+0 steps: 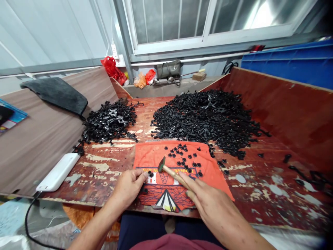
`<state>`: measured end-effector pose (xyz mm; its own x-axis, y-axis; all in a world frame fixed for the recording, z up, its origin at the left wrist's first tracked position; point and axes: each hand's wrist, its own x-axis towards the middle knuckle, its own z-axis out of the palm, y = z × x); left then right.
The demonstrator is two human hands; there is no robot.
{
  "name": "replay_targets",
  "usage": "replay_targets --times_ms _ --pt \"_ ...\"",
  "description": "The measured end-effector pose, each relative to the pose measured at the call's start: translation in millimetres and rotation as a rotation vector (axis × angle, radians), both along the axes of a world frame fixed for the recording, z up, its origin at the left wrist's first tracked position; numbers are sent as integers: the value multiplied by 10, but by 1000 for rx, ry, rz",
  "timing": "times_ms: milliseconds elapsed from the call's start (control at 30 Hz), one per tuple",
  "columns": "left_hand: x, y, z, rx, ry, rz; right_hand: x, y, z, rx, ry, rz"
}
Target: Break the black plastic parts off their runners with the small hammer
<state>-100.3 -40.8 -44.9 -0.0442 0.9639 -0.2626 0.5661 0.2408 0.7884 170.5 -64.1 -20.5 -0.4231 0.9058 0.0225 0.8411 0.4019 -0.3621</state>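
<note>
An orange printed cloth [221,180] lies on the worn red table. My left hand [131,184] is at its left side, thumb and fingertips pinched at a small black part [150,174]. Wrapped round the wooden handle of a small hammer [173,174] is my right hand [203,192]. The hammer's dark head is above the cloth, just right of the left fingertips. Several small black round parts [179,163] are scattered over the cloth's upper middle and right. Another black part shows beneath my left fingers.
Behind the cloth stands a large heap of black parts [203,118], with a smaller heap [109,119] at the left. A white power bank [58,172] with a cable lies front left. Wooden boards [281,104] edge the table.
</note>
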Motion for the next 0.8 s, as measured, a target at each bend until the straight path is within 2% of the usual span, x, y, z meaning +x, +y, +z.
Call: replay_targets --times_ms 133,233,300,433,600,800 --pt "-16 -8 -16 55 18 -26 -22 108 -25 226 -223 -11" --pt "-25 -15 -35 47 16 -18 -93 170 22 337 -258 -16" --pt "-25 -20 -43 39 14 -16 -201 186 52 307 -156 -30" --pt "-30 -33 -49 34 31 -18 -552 233 49 122 75 33" --pt "-82 -50 -54 60 5 -9 -915 360 -31 109 90 57" --pt "-94 -83 -16 73 -94 20 -1033 451 -107 117 75 56"
